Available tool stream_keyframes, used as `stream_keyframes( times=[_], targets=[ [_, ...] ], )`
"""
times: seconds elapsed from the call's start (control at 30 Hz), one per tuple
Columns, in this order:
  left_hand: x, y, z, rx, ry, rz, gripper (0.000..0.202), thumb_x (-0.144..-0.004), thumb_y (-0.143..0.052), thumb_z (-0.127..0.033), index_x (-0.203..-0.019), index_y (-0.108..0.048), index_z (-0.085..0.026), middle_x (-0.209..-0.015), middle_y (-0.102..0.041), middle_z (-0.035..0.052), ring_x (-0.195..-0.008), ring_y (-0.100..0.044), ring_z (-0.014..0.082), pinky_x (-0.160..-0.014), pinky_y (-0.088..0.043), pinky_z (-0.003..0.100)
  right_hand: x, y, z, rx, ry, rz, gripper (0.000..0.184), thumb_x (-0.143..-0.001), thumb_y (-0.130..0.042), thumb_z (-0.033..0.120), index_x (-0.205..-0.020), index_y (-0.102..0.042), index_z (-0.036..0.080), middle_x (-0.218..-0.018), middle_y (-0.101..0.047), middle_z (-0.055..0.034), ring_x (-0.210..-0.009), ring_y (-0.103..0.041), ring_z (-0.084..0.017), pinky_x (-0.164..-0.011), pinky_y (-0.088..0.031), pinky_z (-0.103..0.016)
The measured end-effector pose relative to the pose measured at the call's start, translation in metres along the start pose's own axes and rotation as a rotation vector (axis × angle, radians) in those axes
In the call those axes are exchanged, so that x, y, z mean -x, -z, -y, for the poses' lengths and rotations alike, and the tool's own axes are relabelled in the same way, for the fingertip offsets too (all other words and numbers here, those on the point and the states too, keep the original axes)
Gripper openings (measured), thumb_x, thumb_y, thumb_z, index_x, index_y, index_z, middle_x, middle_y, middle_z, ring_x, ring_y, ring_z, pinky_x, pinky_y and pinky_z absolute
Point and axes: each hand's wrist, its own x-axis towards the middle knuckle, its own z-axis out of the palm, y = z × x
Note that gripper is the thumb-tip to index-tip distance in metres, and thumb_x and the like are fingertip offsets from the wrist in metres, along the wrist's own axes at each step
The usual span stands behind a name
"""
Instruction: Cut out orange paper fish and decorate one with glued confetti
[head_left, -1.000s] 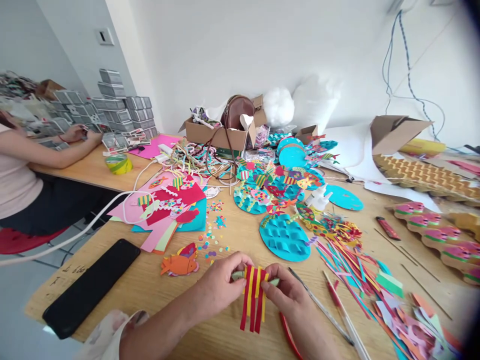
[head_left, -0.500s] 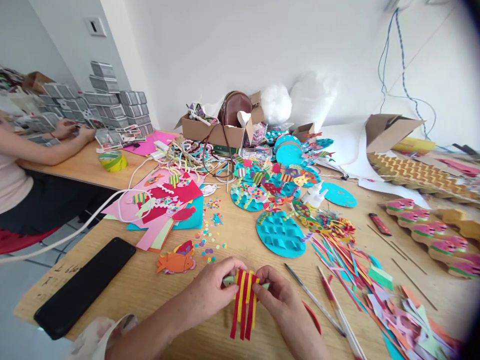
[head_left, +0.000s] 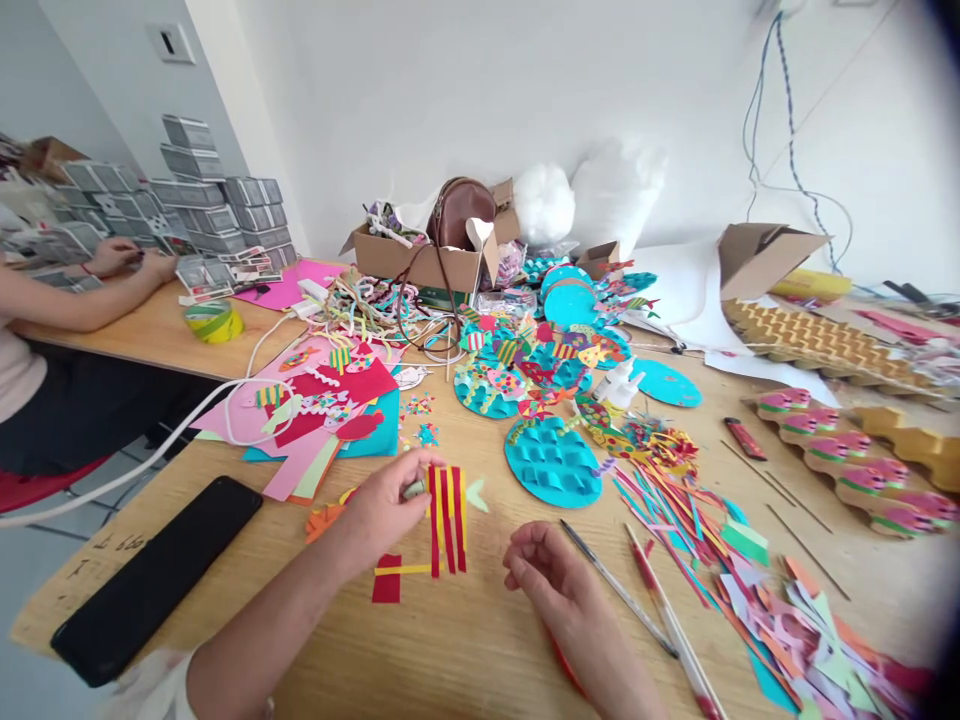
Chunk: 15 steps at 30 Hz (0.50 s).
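My left hand [head_left: 394, 500] pinches a pale green paper fish [head_left: 477, 496] by its left end, just above the wooden table. Red and yellow paper strips [head_left: 448, 520] hang down across its body. To the right, my right hand [head_left: 546, 575] is apart from the fish, its fingers loosely curled with nothing visible in them. A red curved object [head_left: 564, 662], mostly hidden, lies under that hand. Below the fish is a red paper piece [head_left: 387, 580] with a yellow strip across it. An orange paper fish [head_left: 324, 522] lies partly behind my left hand.
A black phone [head_left: 157, 580] lies at left. On the right are a pen [head_left: 619, 588], a brush-like stick [head_left: 671, 620], paper strips [head_left: 675, 520] and scraps [head_left: 817, 630]. Turquoise discs [head_left: 555, 490] and glue bottles [head_left: 619, 385] stand behind. A co-worker's arm [head_left: 97, 300] shows at far left.
My right hand has let go of the fish and moved slightly away. My left hand has carried it up and left, showing its tail and the red piece below. The view has shifted slightly.
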Motion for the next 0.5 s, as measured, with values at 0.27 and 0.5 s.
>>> stream_keyframes(
  times=[0.27, 0.5],
  targets=[
    [-0.053, -0.005, -0.002, -0.127, 0.017, -0.051, 0.044, -0.069, -0.044, -0.008, -0.110, -0.052, -0.022, -0.068, -0.061, -0.0043, -0.062, -0.059, 0.0122, -0.055, -0.045, 0.020, 0.002, 0.013, 0.001, 0.137, 0.007, -0.055, 0.013, -0.076, -0.053, 0.031, -0.080, -0.050, 0.018, -0.070, -0.053, -0.0002, -0.065, -0.053, -0.016, -0.061, -0.044, -0.027],
    [-0.093, -0.022, 0.014, -0.399, -0.016, -0.105, 0.043, -0.068, -0.048, -0.001, -0.105, -0.057, -0.022, -0.070, -0.062, -0.0033, -0.066, -0.059, 0.0133, -0.063, -0.045, 0.022, 0.004, 0.021, -0.005, 0.300, 0.021, -0.059, 0.013, -0.078, -0.047, 0.031, -0.074, -0.049, 0.019, -0.065, -0.050, 0.0009, -0.062, -0.049, -0.015, -0.057, -0.039, -0.026]
  ],
)
